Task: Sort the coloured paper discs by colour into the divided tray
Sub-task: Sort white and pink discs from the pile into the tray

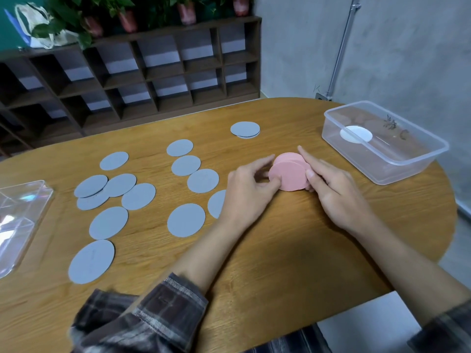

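Head cam, biggest first. Oval wood-grain table fills most of the view. Behind it, along the far wall, is a dark brown wooden cubby shelf w/ potted green plants and a white cloth bag on top.

On the table's right end sits a clear rectangular plastic tub, lid off, w/ one white round paper disc flat on its bottom. The clear plastic divided tray is at the left edge, partly out of frame; can't tell if anything is in its compartments.

Dark plaid sleeves are pushed up, forearms bare, both reaching in from the near edge.

Grey round paper discs lie flat and scattered over the left and centre of the table. Some overlap in the left cluster. Two are stacked at the far side. One is partly hidden under the left wrist.

Left hand and right hand meet centre-right, between the grey discs and the tub. Between them is a small stack of pink round paper discs, tilted up off the table and slightly fanned.

L hand: fingers curled, thumb and fingertips pinching the stack's left edge. R hand: thumb on the near right edge, index finger straight along the far right rim, other fingers tucked behind, gripping that side.
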A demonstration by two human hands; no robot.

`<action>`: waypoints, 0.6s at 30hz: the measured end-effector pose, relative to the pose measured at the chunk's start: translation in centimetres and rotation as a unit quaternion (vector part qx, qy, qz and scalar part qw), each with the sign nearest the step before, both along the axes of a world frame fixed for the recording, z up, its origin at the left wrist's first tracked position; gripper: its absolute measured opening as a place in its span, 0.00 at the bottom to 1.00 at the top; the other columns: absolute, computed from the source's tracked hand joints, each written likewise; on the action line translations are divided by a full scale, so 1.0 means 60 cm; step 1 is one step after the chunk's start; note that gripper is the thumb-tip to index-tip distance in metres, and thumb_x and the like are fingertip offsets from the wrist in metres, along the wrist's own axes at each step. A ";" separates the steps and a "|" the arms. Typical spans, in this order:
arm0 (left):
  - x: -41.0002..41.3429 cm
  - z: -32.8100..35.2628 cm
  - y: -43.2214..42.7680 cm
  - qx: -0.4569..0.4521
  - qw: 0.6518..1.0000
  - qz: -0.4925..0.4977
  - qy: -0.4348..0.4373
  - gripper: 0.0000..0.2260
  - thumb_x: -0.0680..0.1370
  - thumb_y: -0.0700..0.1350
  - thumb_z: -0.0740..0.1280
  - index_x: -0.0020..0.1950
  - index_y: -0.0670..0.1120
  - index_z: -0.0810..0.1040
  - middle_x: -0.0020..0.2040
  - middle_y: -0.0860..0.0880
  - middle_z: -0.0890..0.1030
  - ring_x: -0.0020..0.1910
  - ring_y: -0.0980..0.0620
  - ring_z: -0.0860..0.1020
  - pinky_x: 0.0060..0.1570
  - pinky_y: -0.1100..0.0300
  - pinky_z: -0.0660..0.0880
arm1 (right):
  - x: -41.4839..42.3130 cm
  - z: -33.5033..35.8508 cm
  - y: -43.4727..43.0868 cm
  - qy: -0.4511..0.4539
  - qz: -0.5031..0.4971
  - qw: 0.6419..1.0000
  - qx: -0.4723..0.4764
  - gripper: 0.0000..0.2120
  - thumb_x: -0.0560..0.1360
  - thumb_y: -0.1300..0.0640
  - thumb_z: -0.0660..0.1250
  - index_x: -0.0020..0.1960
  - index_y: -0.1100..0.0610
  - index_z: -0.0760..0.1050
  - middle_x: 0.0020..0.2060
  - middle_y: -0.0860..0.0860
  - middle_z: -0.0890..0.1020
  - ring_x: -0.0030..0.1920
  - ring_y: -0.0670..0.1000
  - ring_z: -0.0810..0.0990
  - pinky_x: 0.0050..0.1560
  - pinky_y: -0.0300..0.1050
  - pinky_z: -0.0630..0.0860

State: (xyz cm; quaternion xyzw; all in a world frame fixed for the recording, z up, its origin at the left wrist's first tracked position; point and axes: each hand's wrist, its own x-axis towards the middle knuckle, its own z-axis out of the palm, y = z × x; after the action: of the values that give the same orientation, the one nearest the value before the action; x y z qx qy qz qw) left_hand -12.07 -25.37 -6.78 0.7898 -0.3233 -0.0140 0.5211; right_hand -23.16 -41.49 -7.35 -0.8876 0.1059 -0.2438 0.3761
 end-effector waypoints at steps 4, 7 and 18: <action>-0.007 -0.003 -0.001 0.010 1.000 -0.012 -0.026 0.22 0.79 0.43 0.73 0.74 0.45 0.77 0.67 0.51 0.81 0.61 0.73 0.73 0.56 0.83 0.66 | -0.002 -0.001 0.002 0.010 0.013 1.000 0.007 0.24 0.85 0.62 0.56 0.80 0.48 0.63 0.44 0.45 0.77 0.48 0.46 0.76 0.53 0.32 0.68; -0.013 -0.002 -0.002 0.020 0.998 -0.002 -0.065 0.22 0.81 0.43 0.71 0.75 0.43 0.75 0.66 0.48 0.82 0.60 0.72 0.71 0.52 0.85 0.64 | -0.002 0.001 0.003 0.016 0.014 1.000 0.017 0.26 0.83 0.59 0.54 0.81 0.49 0.62 0.49 0.43 0.78 0.51 0.43 0.76 0.56 0.34 0.69; -0.027 -0.016 -0.009 0.104 0.979 0.010 -0.176 0.23 0.86 0.45 0.62 0.79 0.37 0.67 0.56 0.40 0.84 0.53 0.41 0.82 0.53 0.46 0.78 | 0.004 -0.006 0.016 0.074 0.024 0.994 -0.073 0.31 0.86 0.51 0.55 0.84 0.53 0.45 0.69 0.48 0.70 0.69 0.45 0.67 0.68 0.39 0.62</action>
State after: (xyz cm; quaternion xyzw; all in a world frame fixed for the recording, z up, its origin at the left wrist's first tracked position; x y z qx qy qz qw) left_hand -13.67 -25.93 -7.72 0.8332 -0.3986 0.0971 0.3707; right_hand -22.92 -40.55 -7.69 -0.9305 0.0943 -0.1760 0.3072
